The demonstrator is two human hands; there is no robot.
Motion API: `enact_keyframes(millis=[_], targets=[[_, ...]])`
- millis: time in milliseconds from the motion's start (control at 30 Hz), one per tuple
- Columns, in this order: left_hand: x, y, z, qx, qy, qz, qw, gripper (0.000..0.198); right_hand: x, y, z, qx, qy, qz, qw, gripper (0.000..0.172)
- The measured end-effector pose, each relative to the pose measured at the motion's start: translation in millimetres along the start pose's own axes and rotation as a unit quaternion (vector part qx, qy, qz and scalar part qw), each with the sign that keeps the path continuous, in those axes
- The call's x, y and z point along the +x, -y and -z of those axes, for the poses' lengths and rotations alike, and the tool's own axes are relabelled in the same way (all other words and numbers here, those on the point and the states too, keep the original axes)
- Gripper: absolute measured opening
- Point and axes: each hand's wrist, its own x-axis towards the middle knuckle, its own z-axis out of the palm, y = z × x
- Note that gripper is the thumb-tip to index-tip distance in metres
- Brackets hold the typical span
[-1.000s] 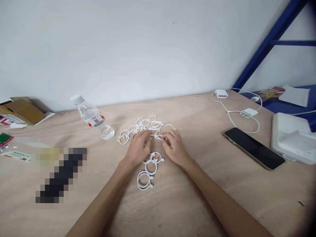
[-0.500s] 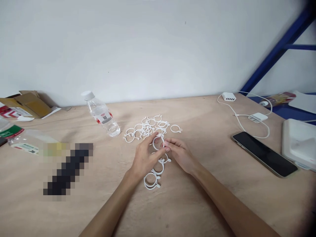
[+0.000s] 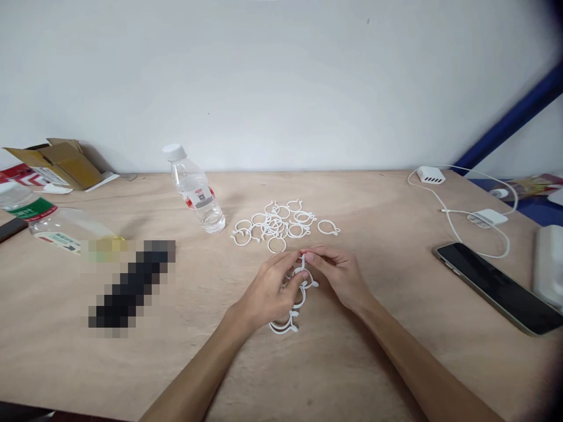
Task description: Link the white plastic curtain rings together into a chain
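Note:
My left hand (image 3: 273, 288) and my right hand (image 3: 342, 273) meet near the middle of the wooden table. Between their fingertips is a white curtain ring (image 3: 303, 262), turned nearly edge-on and mostly hidden by my fingers. Both hands are closed on it, thumbs towards me. Under and just in front of my hands lies a short row of linked or overlapping rings, the nearest curtain rings (image 3: 284, 329) showing small tabs at one side. Whether they are joined is unclear. Beyond my hands a loose pile of curtain rings (image 3: 275, 225) is spread out, with one single ring (image 3: 328, 227) to its right.
A clear water bottle (image 3: 197, 193) stands left of the pile. Further left are a bottle on its side (image 3: 53, 225), an open carton (image 3: 70, 164) and a pixelated dark object (image 3: 132, 287). On the right lie a phone (image 3: 497, 287), white cable (image 3: 448, 220) and charger block (image 3: 431, 174).
The held ring has turned from face-on to nearly edge-on and come lower, closer to the row. My fingertips have drawn together around it. The whole view has shifted slightly.

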Motion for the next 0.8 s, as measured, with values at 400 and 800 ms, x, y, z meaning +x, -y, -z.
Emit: enact_keyframes(millis=[400,800], targets=[[-2.1,0.0,-0.5,-0.057,0.006,0.03,0.998,0.026,-2.7,1.7,-3.8,-0.008,-0.005,-0.018,1.0,0.021],[-10.6,13.2,-2.1,-0.072,-0.026,0.086,0.993,0.038,-6.1,3.0,-13.8,0.08,-0.021,-0.063,0.995,0.022]])
